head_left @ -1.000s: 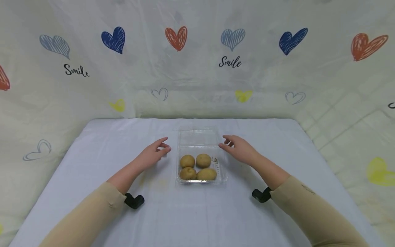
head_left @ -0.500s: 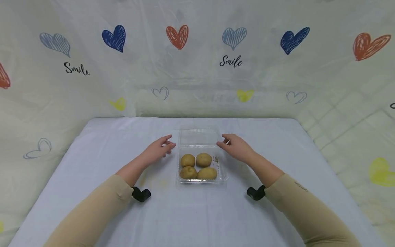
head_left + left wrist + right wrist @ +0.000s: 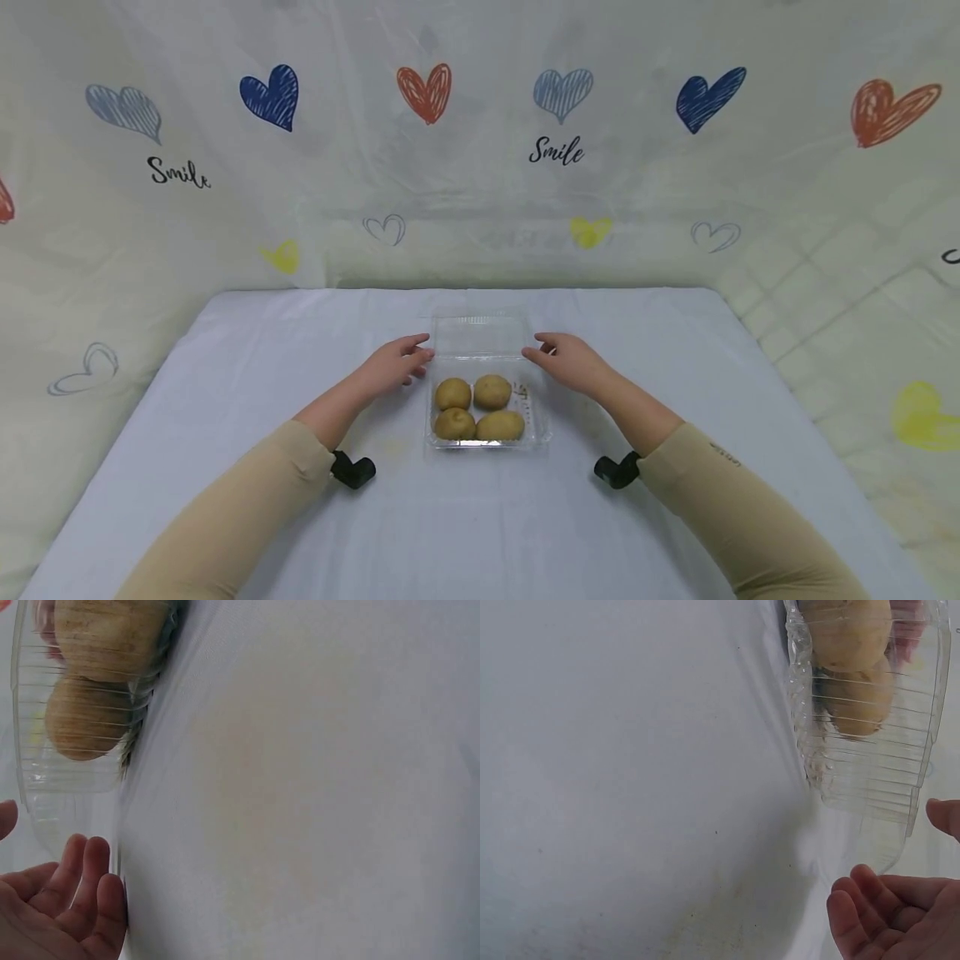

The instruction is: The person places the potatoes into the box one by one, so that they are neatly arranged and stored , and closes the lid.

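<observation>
A clear plastic clamshell container [image 3: 536, 421] stands on the table with its lid [image 3: 480, 336] folded back flat behind it. Inside the base lie several potatoes [image 3: 492, 392], seen through the ribbed side wall in both wrist views. My left hand [image 3: 393, 363] is at the left side, fingertips right by the hinge between base and lid. On the opposite side, my right hand [image 3: 568, 360] is likewise close to the hinge. Fingers of the left hand [image 3: 71, 900] and the right hand [image 3: 900, 915] are loosely bent, with nothing held in either.
A white cloth covers the table [image 3: 480, 525]. Behind it hangs a pale curtain [image 3: 480, 183] printed with hearts and the word Smile. Small black devices [image 3: 354, 471] sit at both wrists, below the beige sleeves.
My left hand has moved right, up to the container's side. The right hand has shifted slightly left toward it. Container and potatoes have stayed in place.
</observation>
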Available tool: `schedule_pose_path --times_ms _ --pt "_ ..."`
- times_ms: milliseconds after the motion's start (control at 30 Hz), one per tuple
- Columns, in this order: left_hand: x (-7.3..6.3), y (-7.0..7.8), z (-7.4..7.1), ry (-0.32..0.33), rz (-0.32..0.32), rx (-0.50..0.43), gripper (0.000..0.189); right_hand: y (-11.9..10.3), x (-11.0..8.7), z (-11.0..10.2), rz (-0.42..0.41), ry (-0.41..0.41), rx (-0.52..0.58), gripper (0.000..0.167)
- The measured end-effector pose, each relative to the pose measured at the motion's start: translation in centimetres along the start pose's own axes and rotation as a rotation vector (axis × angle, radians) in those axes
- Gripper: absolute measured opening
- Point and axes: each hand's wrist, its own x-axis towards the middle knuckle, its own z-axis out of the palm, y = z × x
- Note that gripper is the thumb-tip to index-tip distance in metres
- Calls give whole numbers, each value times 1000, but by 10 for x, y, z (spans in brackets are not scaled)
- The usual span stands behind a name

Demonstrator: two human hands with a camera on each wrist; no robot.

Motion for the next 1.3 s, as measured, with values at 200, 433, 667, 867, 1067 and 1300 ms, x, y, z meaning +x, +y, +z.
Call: schedule_pose_path --times_ms 200,433,667,867,1067,1300 --pt "1 2 1 12 17 -6 61 1 2 -1 17 -6 21 65" --pt "-2 7 5 2 13 -52 61 7 3 1 -6 -3 42 60" --pt "-2 10 8 19 10 -70 58 13 2 0 -19 3 139 56" --pt "0 9 9 62 37 -94 55 13 1 -1 -16 13 224 57" --pt "-1 10 9 125 81 -116 51 15 -1 -2 -58 50 271 59" --pt "-6 13 7 195 120 -145 44 14 -3 -7 -76 96 303 52"
